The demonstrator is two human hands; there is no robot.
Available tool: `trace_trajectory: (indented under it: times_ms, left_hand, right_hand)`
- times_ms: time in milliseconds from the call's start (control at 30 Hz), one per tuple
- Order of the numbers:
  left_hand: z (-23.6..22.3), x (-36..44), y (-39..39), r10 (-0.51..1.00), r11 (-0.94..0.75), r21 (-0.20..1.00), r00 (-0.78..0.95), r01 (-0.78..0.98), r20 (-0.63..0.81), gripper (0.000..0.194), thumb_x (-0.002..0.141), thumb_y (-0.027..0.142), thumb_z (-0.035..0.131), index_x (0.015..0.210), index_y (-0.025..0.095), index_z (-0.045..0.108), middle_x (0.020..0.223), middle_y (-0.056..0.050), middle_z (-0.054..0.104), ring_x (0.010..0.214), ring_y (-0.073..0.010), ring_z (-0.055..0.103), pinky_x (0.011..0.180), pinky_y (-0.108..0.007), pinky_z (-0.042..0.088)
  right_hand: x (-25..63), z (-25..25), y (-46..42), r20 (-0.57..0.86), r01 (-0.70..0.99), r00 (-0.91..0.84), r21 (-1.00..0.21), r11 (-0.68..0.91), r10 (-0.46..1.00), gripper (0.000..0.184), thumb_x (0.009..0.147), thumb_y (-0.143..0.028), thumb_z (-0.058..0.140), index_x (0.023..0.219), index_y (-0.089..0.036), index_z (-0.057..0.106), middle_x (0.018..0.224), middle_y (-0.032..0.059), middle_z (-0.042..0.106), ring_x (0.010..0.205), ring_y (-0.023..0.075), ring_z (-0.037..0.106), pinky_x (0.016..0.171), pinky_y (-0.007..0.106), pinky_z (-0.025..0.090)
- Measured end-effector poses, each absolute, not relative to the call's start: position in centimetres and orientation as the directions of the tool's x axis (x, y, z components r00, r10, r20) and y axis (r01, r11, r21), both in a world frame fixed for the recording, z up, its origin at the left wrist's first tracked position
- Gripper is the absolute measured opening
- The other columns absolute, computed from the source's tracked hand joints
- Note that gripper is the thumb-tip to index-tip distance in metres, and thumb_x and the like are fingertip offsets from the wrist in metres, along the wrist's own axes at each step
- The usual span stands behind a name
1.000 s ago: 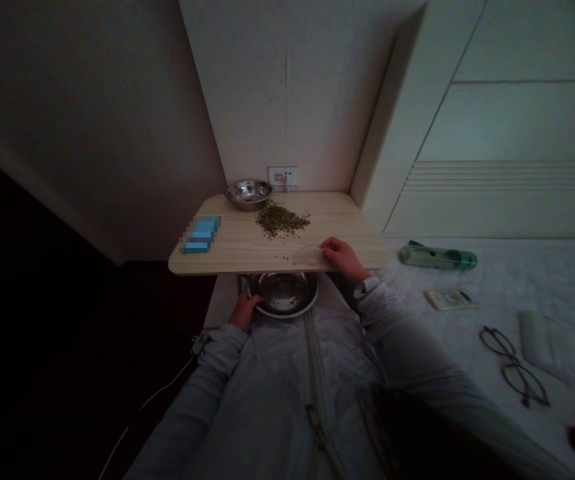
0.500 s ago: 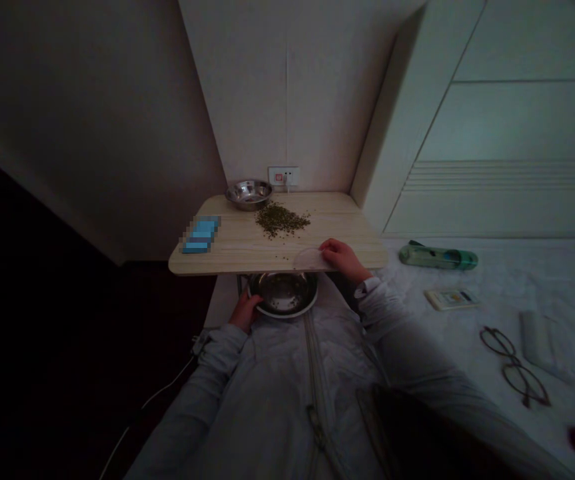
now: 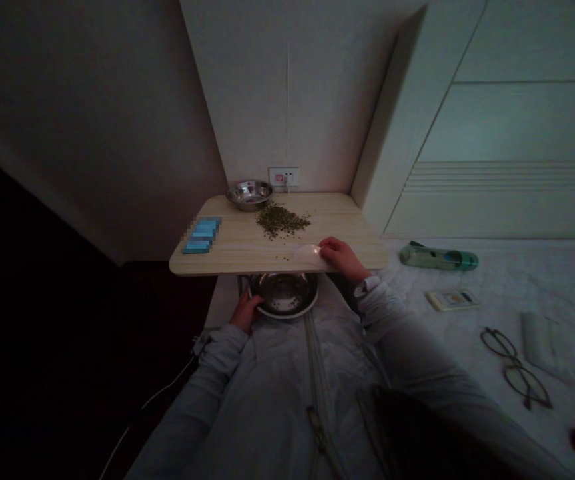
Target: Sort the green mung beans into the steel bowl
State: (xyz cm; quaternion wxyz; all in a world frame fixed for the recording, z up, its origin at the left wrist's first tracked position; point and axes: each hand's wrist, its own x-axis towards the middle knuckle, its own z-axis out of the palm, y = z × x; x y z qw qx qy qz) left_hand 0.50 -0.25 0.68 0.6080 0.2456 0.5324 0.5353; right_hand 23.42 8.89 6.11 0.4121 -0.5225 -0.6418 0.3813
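Observation:
My left hand (image 3: pixel 245 312) is closed on the left side of a wide steel bowl (image 3: pixel 287 313), thumb over its rim. The bowl sits at my lap, just below the table's front edge, with a few small grains inside. Over the front right of the wooden table (image 3: pixel 232 253), my right hand (image 3: pixel 343 259) pinches a thin, pale, round-edged plastic scraper (image 3: pixel 306 253). A few stray grains lie just left of the scraper. Behind them spreads a loose heap of small green grains (image 3: pixel 281 220), probably mung beans.
A second steel bowl (image 3: pixel 249 203) stands at the table's back left, near a wall socket (image 3: pixel 284 177). A blurred blue item (image 3: pixel 202 235) lies at the left. On the bed are a green bottle (image 3: pixel 438 257), a phone-like device (image 3: pixel 452 299) and glasses (image 3: pixel 517 363).
The plastic scraper has tilted slightly and now catches a bright glint. Both hands, the bowl and the heap of grains stay nearly where they were.

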Motion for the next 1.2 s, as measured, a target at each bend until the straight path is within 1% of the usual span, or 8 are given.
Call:
trace_trajectory:
  times_ms: [100,200,400,567,700,900,1100,1200]
  left_hand:
    - [0.6,0.5,-0.2,0.902,0.321,0.864,-0.154,-0.387,-0.404,0.041,0.053,0.009,0.052,0.092,0.019,0.054,0.073,0.000,0.062,0.067,-0.0155,0.057,0.051,-0.023,0.043]
    - [0.6,0.4,-0.2,0.895,0.330,0.865,-0.167,-0.377,-0.414,0.042,0.052,0.010,0.053,0.093,0.019,0.054,0.072,0.000,0.061,0.067,-0.0152,0.057,0.052,-0.023,0.043]
    - [0.7,0.5,-0.2,0.915,0.296,0.861,-0.136,-0.415,-0.380,0.044,0.051,0.009,0.053,0.094,0.017,0.053,0.075,0.000,0.062,0.069,-0.0156,0.057,0.054,-0.023,0.043]
    - [1.1,0.6,-0.4,0.911,0.300,0.864,-0.145,-0.405,-0.385,0.040,0.052,0.010,0.052,0.091,0.017,0.054,0.076,0.000,0.063,0.070,-0.0156,0.057,0.055,-0.023,0.043]
    - [0.9,0.5,-0.3,0.907,0.311,0.857,-0.140,-0.411,-0.396,0.043,0.052,0.009,0.052,0.094,0.018,0.054,0.075,0.000,0.063,0.070,-0.0157,0.058,0.055,-0.024,0.044]
    - [0.9,0.6,-0.3,0.898,0.322,0.850,-0.151,-0.416,-0.414,0.045,0.052,0.008,0.052,0.096,0.018,0.053,0.077,0.000,0.062,0.071,-0.0152,0.058,0.058,-0.024,0.044]
    - [1.3,0.7,-0.5,0.895,0.327,0.858,-0.161,-0.397,-0.415,0.042,0.053,0.009,0.051,0.094,0.018,0.054,0.078,-0.001,0.062,0.071,-0.0159,0.058,0.054,-0.023,0.044]
    - [1.2,0.7,-0.5,0.896,0.326,0.861,-0.164,-0.391,-0.413,0.041,0.053,0.009,0.052,0.094,0.018,0.054,0.077,-0.001,0.062,0.071,-0.0159,0.057,0.053,-0.023,0.043]
  right_hand:
    - [22.8,6.0,10.1,0.125,0.339,-0.076,-0.930,0.144,0.989,0.022,0.059,-0.026,0.043,0.076,-0.016,0.051,0.056,-0.0030,0.050,0.049,0.0075,0.040,0.050,0.022,0.032]
    - [22.1,5.9,11.1,0.156,0.342,-0.042,-0.926,0.161,0.987,0.021,0.059,-0.026,0.043,0.075,-0.016,0.051,0.057,-0.0025,0.051,0.052,0.0079,0.042,0.052,0.022,0.033]
    - [22.0,5.7,11.0,0.189,0.403,-0.013,-0.898,0.178,0.982,0.021,0.060,-0.027,0.043,0.076,-0.017,0.053,0.055,-0.0032,0.050,0.052,0.0083,0.042,0.051,0.022,0.032]
    - [22.2,5.6,10.6,0.206,0.444,-0.039,-0.873,0.202,0.978,0.020,0.061,-0.027,0.043,0.075,-0.017,0.054,0.054,-0.0040,0.048,0.052,0.0084,0.042,0.052,0.022,0.032]
    - [22.1,5.8,10.5,0.206,0.464,-0.045,-0.862,0.204,0.977,0.020,0.061,-0.026,0.043,0.075,-0.017,0.054,0.056,-0.0031,0.050,0.053,0.0089,0.042,0.053,0.022,0.032]
    - [22.1,5.9,10.3,0.177,0.424,-0.058,-0.886,0.185,0.983,0.018,0.060,-0.026,0.043,0.072,-0.016,0.054,0.054,-0.0032,0.048,0.051,0.0084,0.040,0.051,0.022,0.031]
    - [22.1,6.1,10.0,0.196,0.445,-0.059,-0.873,0.201,0.979,0.020,0.060,-0.026,0.043,0.073,-0.016,0.055,0.056,-0.0031,0.048,0.052,0.0083,0.040,0.054,0.022,0.032]
    - [22.1,6.2,9.9,0.190,0.465,-0.093,-0.860,0.211,0.977,0.021,0.060,-0.025,0.043,0.075,-0.016,0.055,0.055,-0.0032,0.049,0.052,0.0085,0.040,0.054,0.023,0.031]
